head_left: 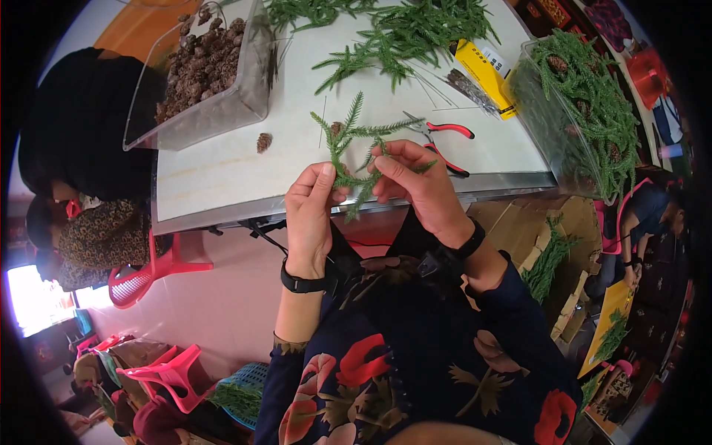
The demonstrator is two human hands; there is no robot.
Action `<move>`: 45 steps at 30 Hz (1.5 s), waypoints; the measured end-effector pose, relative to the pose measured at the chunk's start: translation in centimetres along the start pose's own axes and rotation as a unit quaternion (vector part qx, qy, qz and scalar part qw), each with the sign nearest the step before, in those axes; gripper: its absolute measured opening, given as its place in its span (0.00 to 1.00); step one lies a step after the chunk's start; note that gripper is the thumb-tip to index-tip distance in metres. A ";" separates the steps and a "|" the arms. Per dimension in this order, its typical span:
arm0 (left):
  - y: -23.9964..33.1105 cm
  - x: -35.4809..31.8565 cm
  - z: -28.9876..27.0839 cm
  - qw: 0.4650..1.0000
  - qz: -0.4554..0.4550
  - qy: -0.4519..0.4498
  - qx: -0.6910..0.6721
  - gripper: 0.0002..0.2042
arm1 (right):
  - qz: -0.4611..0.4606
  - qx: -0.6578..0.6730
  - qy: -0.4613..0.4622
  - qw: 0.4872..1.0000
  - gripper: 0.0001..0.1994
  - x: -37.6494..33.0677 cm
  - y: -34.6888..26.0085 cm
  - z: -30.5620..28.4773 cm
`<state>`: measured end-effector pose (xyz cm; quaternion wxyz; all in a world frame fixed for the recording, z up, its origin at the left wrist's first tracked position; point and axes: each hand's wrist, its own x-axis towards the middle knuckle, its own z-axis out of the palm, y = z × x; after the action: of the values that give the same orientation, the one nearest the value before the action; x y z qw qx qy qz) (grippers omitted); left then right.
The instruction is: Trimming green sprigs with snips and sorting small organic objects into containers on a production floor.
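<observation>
Both my hands hold one artificial pine sprig (347, 141) above the table's near edge. My left hand (310, 204) pinches its lower stem between thumb and fingers. With bent fingers my right hand (417, 182) grips the same sprig on its right side; the exact contact is partly covered by the fingers. A small pine cone (337, 129) shows among the sprig's needles; whether it is attached I cannot tell. Just beyond my right hand lie red-and-black pliers (437, 137), their jaws apart. Another loose pine cone (264, 142) rests on the white table (215, 167).
A clear bin of pine cones (200, 67) stands at the far left. Green sprigs (415, 33) are heaped at the back, with thin wires (434, 87) and a yellow package (483, 78) nearby. On the right stands a clear bin (552, 133) full of finished-looking greenery. Other people sit around.
</observation>
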<state>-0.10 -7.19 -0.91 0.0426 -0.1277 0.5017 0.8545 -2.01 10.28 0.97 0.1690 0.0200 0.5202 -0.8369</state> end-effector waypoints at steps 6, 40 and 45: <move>0.3 -0.3 0.3 1.000 0.007 -0.014 0.009 0.05 | 0.018 0.028 0.013 0.999 0.12 0.2 0.2 -0.6; 0.5 -1.2 0.7 0.998 0.048 0.010 0.037 0.10 | -0.293 -0.278 0.083 0.911 0.15 -0.8 0.3 -0.4; 0.2 -1.6 1.0 0.997 0.052 -0.018 0.058 0.09 | -0.264 -0.355 0.071 0.894 0.12 0.5 -0.3 0.0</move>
<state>1.20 -6.37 0.10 0.0143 -0.0829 0.5556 0.8272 -2.55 10.29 1.13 -0.1002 -0.1199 0.7796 -0.6065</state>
